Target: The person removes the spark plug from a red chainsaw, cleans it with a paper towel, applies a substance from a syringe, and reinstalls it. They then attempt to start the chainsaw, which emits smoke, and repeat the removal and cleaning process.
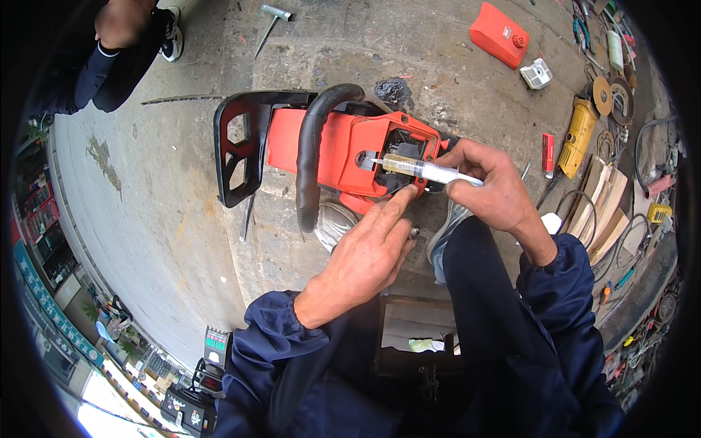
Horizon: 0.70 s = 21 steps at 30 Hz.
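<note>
An orange and black chainsaw lies on the concrete in front of me, its black front handle arching over the body. The engine bay is uncovered, with dark parts showing inside. My right hand grips a clear syringe partly filled with yellowish liquid. The syringe lies almost level above the bay, its tip over the orange housing. My left hand sets its index fingertip against the chainsaw's near edge. Its other fingers are curled; a small metallic thing shows at their tips, too small to name.
An orange cover and a white part lie at the far right. A yellow angle grinder, split wood and scattered tools line the right. A T-handled wrench lies at the back. Another person is at the far left.
</note>
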Each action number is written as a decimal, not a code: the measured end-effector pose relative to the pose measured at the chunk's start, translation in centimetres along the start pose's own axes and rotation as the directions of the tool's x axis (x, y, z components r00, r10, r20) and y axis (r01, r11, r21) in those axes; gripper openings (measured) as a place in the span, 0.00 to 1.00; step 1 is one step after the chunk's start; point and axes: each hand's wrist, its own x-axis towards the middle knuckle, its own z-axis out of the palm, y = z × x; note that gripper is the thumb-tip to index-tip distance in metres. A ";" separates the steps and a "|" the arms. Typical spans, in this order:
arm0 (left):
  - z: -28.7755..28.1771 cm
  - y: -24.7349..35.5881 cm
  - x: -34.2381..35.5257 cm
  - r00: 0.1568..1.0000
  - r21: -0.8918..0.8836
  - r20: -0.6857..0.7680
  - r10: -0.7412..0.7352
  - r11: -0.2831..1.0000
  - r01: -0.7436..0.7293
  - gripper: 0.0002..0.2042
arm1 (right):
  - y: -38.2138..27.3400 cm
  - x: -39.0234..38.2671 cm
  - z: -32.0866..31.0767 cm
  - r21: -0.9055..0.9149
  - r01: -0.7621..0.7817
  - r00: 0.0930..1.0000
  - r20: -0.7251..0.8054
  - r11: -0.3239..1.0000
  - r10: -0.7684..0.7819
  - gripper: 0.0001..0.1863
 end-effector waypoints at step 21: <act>-0.1 0.0 0.0 1.000 0.002 0.000 -0.001 1.000 0.001 0.16 | 0.2 0.0 0.1 -0.028 0.019 1.000 -0.003 0.999 -0.019 0.14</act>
